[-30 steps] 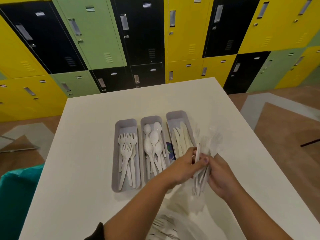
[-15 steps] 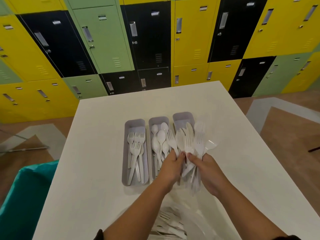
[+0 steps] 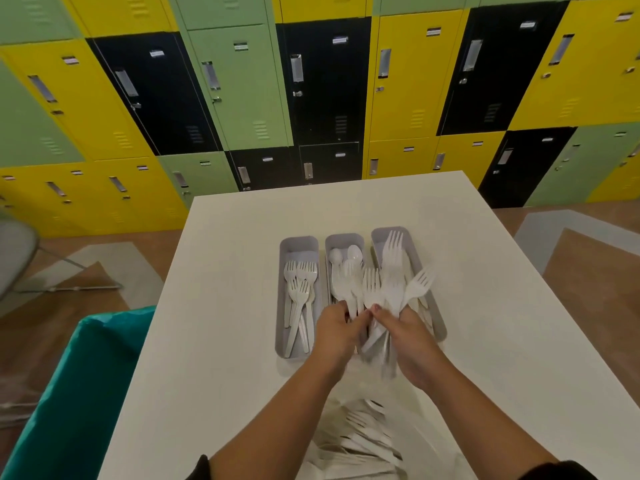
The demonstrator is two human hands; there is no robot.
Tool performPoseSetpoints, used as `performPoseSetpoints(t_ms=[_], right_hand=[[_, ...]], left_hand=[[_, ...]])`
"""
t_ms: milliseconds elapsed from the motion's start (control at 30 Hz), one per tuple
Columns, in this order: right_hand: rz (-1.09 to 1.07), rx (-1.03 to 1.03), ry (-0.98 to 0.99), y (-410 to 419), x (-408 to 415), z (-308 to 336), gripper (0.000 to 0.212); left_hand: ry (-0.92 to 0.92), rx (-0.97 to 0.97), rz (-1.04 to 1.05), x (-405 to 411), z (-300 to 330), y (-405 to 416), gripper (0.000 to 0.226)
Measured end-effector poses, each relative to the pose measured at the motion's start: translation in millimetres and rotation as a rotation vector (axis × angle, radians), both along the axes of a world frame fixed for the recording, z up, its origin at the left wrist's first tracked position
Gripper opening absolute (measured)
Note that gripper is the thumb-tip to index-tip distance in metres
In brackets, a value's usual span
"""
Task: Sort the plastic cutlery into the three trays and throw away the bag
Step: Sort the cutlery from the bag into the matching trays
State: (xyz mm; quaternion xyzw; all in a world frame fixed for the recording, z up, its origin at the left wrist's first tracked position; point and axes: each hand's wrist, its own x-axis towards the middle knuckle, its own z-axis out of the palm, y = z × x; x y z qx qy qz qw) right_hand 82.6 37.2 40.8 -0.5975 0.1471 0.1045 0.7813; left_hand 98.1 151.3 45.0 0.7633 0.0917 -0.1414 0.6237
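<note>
At frame centre, the right hand (image 3: 414, 336) grips a fan of forks (image 3: 393, 271); the left hand (image 3: 337, 332) pinches one (blurred) above the trays (image 3: 298, 244).

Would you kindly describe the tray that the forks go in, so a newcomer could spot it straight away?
On the white table in front of the coloured lockers, three narrow grey trays lie side by side. The fork tray is the leftmost, nearest the teal-lined bin. It holds only forks, while the middle tray next to it shows rounded spoon bowls.
</note>
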Motion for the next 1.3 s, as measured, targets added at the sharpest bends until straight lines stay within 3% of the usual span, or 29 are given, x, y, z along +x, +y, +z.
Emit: performPoseSetpoints(t_ms=[100, 400, 467, 667, 933, 1033, 1167, 1300], right_hand=[[-0.008, 0.031, -0.009, 4.3, 1.7, 0.7, 0.03], [0.0, 0.064, -0.008, 18.5, 4.5, -4.4, 0.028], [0.008, 0.063, -0.006, 20.4, 6.4, -6.6, 0.027], [0.016, 0.063, 0.011, 15.5, 7.2, -13.8, 0.028], [0.036, -0.003, 0.014, 10.9, 11.0, -13.8, 0.033], [0.04, 0.026, 0.023, 11.1, 11.9, -12.3, 0.028], [-0.023, 0.108, 0.069, 14.5, 12.3, -13.3, 0.022], [-0.003, 0.093, 0.029, 22.6, 12.0, -8.3, 0.025]], left_hand=[[0.027, -0.206, 0.042, -0.7, 1.7, 11.4, 0.011], [0.061, -0.224, 0.075, 7.8, -7.8, 31.0, 0.015], [0.029, -0.163, 0.146, 13.0, -10.3, 39.1, 0.006], [-0.097, 0.329, 0.232, 52.4, -19.3, 79.8, 0.024], [-0.104, 0.477, 0.051, 77.7, -30.1, 85.2, 0.027], [-0.111, 0.431, 0.069, 70.7, -33.3, 83.5, 0.036], [-0.244, 0.289, 0.065, 55.7, -18.5, 68.8, 0.022], [-0.058, 0.037, -0.267, 39.9, -0.3, 41.3, 0.014]])
